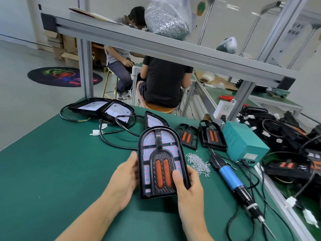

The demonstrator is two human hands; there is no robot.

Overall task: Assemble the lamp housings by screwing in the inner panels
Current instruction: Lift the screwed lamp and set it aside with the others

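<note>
Mostly hidden – fingers behind lamp housing (161, 162) (thumbs visible).

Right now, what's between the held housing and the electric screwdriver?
In the head view, a loose pile of small silver screws lies on the green mat between the housing and the screwdriver. Nearer the right hand, the mat is bare.

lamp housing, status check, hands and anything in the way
Both hands grip the lamp housing, left hand on its left edge, right hand thumb on the inner panel. Screws and electric screwdriver lie untouched to the right. Nothing in the way.
</note>
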